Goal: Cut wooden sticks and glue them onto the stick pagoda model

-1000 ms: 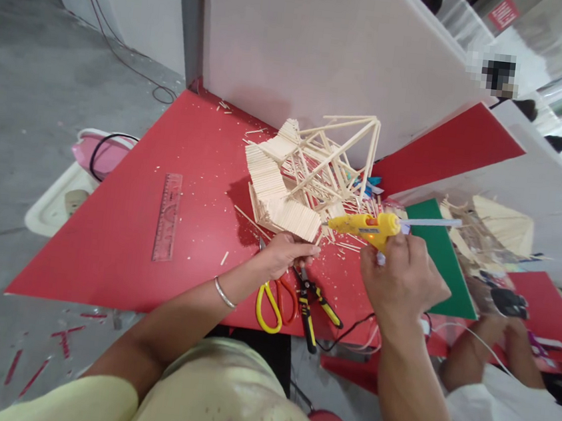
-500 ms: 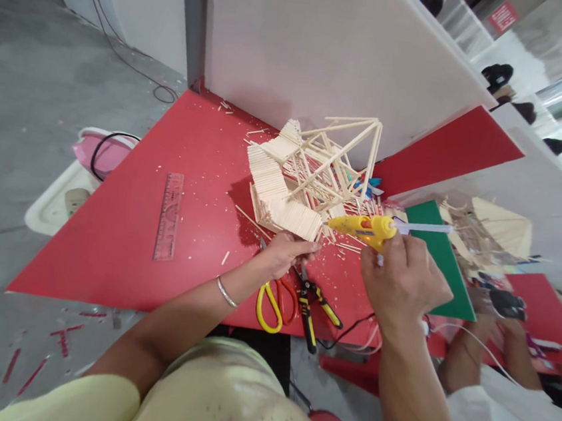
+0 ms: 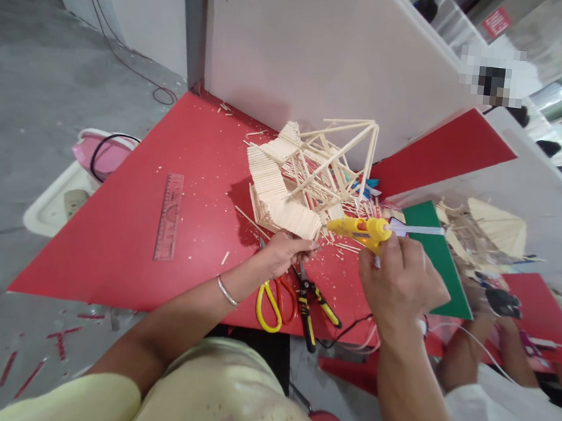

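A model built of thin wooden sticks (image 3: 270, 179) stands on the red table (image 3: 121, 247), with stepped strips of sticks at its front and an open frame behind. My left hand (image 3: 289, 253) is closed on the near right end of the lowest strip, thumb stretched along its edge. My right hand (image 3: 399, 276) grips a yellow hot glue gun (image 3: 359, 229) with a clear glue stick (image 3: 422, 229) jutting from its back. The gun's nozzle points left, at or very close to the strip's right end; contact cannot be made out.
Scissors with yellow and red handles (image 3: 271, 306) and black-yellow pliers (image 3: 308, 307) lie by the table's front edge. A clear ruler (image 3: 168, 217) lies left. Loose sticks surround the model. A green board (image 3: 447, 281) and another person's arms (image 3: 467, 354) are at right.
Both hands and the model stay almost in place. The glue gun and my right hand have shifted very slightly left, the nozzle still by the strip's end.
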Demonstrator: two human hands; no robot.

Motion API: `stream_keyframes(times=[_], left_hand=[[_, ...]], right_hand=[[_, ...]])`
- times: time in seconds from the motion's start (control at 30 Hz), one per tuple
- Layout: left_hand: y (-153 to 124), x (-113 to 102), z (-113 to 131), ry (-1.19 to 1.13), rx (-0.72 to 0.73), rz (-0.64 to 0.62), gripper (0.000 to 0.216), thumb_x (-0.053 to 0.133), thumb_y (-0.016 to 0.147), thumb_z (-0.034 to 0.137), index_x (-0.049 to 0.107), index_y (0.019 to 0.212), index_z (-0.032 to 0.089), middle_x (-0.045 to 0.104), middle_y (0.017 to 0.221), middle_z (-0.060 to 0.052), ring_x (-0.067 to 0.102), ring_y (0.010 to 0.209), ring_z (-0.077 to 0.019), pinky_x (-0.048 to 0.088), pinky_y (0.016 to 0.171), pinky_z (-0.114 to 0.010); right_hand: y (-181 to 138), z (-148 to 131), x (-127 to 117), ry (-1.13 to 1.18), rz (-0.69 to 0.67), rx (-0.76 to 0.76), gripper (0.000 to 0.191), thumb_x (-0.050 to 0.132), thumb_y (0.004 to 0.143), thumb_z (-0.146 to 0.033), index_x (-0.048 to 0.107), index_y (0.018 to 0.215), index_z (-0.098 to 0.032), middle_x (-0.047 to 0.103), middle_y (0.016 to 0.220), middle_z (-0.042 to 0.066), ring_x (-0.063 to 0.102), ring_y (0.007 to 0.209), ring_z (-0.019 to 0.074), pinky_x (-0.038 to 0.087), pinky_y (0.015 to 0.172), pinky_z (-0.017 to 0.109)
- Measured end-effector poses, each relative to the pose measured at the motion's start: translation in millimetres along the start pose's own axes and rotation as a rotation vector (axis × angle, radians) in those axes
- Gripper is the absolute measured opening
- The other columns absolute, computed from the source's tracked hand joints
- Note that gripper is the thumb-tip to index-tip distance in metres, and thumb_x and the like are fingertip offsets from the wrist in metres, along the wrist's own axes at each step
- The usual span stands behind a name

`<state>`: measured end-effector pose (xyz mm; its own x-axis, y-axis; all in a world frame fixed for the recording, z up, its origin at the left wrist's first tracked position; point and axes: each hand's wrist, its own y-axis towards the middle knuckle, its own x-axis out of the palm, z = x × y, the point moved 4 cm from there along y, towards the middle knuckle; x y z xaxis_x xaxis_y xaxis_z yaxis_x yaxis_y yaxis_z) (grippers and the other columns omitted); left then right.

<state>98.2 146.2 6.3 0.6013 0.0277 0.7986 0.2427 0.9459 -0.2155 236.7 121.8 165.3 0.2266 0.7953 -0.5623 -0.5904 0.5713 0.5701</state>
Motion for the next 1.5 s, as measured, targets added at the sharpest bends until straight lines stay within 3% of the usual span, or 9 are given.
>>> stream_keyframes(times=[0.23, 0.6, 0.77, 1.03, 1.37, 1.5], left_hand=[[0, -1, 0, -0.027, -0.004, 0.001, 0.028, 0.086, 0.058, 0.023, 0.071, 0.075, 0.007, 0.066, 0.062, -0.005, 0.058, 0.052, -0.0086, 0.044, 0.051, -0.021], [-2, 0, 1, -0.023, -0.009, -0.029, 0.028, 0.086, 0.059, 0.022, 0.070, 0.076, 0.006, 0.067, 0.063, -0.005, 0.059, 0.052, -0.0093, 0.045, 0.051, -0.021], [-1, -2, 0, -0.055, -0.020, -0.017, 0.027, 0.083, 0.058, 0.018, 0.070, 0.078, 0.005, 0.068, 0.068, -0.006, 0.062, 0.057, -0.0110, 0.047, 0.052, -0.021], [0, -6, -2, -0.125, -0.033, -0.056, 0.017, 0.070, 0.064, 0.012, 0.071, 0.080, 0.005, 0.072, 0.078, -0.010, 0.064, 0.062, -0.0117, 0.048, 0.056, -0.023], [1, -2, -2, -0.175, -0.080, -0.049, 0.015, 0.070, 0.077, 0.016, 0.071, 0.089, 0.007, 0.074, 0.086, -0.011, 0.066, 0.064, -0.0119, 0.049, 0.055, -0.022], [0, 0, 0, -0.174, -0.080, -0.023, 0.016, 0.073, 0.076, 0.016, 0.071, 0.090, 0.008, 0.073, 0.079, -0.008, 0.065, 0.061, -0.0109, 0.047, 0.054, -0.021]], right_hand=[[-5, 2, 3, 0.027, -0.021, 0.004, 0.035, 0.057, 0.084, -0.027, 0.064, 0.116, -0.014, 0.070, 0.095, 0.011, 0.062, 0.077, 0.0201, 0.030, 0.059, 0.030], [-9, 6, 1, 0.003, 0.035, 0.078, 0.048, 0.060, 0.085, -0.042, 0.059, 0.121, -0.011, 0.068, 0.095, 0.013, 0.061, 0.074, 0.0214, 0.035, 0.060, 0.031], [-7, 1, 1, 0.018, 0.069, 0.069, 0.043, 0.060, 0.087, -0.042, 0.061, 0.116, -0.011, 0.069, 0.097, 0.014, 0.062, 0.075, 0.0205, 0.033, 0.059, 0.030], [-7, -1, 3, -0.028, 0.066, 0.053, 0.043, 0.060, 0.086, -0.044, 0.061, 0.116, -0.012, 0.069, 0.094, 0.011, 0.060, 0.071, 0.0190, 0.032, 0.057, 0.031], [-9, -1, 7, 0.013, 0.036, 0.078, 0.046, 0.060, 0.086, -0.043, 0.061, 0.120, -0.012, 0.068, 0.097, 0.013, 0.061, 0.075, 0.0205, 0.031, 0.057, 0.031], [-9, -3, 9, 0.035, 0.015, 0.074, 0.045, 0.059, 0.086, -0.042, 0.061, 0.119, -0.012, 0.068, 0.097, 0.013, 0.061, 0.077, 0.0208, 0.032, 0.058, 0.030]])
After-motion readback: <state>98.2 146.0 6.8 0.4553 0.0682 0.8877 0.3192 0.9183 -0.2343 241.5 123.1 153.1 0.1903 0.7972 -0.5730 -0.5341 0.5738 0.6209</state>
